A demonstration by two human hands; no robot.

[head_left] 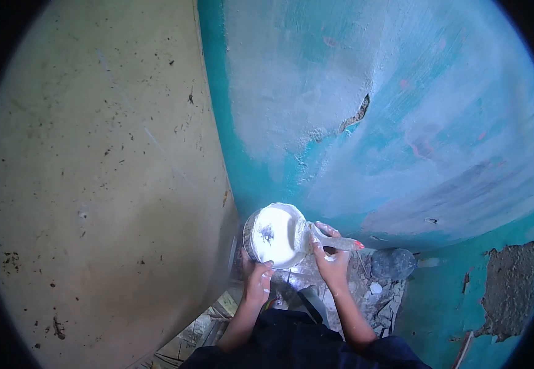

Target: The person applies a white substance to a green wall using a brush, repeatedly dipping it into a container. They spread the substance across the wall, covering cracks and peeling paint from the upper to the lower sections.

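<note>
My left hand (258, 283) grips the near left side of a round tub (248, 238), thumb at its rim. Bright white paint (273, 230) fills the tub, with a darker patch in the middle. In my right hand (333, 265) is a wide, paint-coated paintbrush (341, 243) with a red-tipped handle pointing right. Its white head rests at the tub's right rim. White smears cover the fingers of both hands.
A turquoise wall (316, 184) with uneven whitish coating and a crack rises ahead. On the left stands a stained beige panel (113, 184). A clear plastic bottle (394, 264) lies at the wall's foot near rubble (384, 301). Bare rough plaster (512, 289) shows at right.
</note>
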